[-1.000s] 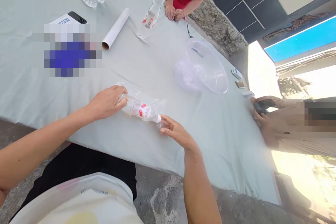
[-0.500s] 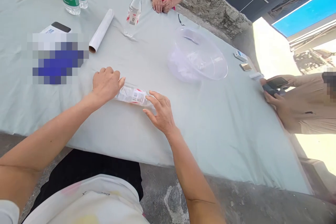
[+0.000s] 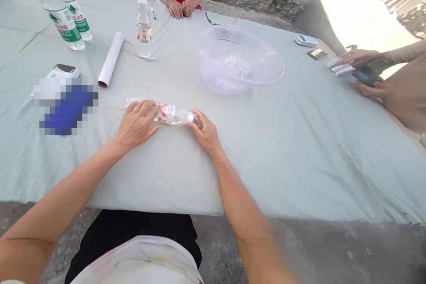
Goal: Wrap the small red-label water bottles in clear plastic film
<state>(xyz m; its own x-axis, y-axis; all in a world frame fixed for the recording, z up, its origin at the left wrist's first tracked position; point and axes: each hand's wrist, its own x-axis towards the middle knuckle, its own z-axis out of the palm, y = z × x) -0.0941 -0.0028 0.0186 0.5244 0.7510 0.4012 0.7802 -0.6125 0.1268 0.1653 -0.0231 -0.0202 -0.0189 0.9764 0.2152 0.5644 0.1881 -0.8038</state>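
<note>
A clear plastic water bottle (image 3: 172, 114) with a red and white label lies on its side on the cloth, its white cap toward the right. Loose clear plastic film shows around it. My left hand (image 3: 137, 123) is laid over the base end, fingers curved across the bottle and thumb on the near side. At the cap end my right hand (image 3: 207, 132) is closed, thumb and fingers around the neck and film. A small dark patch shows between those fingers; I cannot tell what it is.
A white film roll (image 3: 111, 60), an upright small bottle (image 3: 143, 31) and two large green-labelled bottles (image 3: 68, 31) stand or lie beyond my hands. A clear basin (image 3: 229, 84) holds crumpled plastic. One person's hands (image 3: 181, 8) rest opposite; another person's hands (image 3: 361, 64) are at right.
My right hand has closed at the bottle's right end, where the white cap now shows. The label has turned. My view has shifted, and the person at right has moved a hand to white rolls.
</note>
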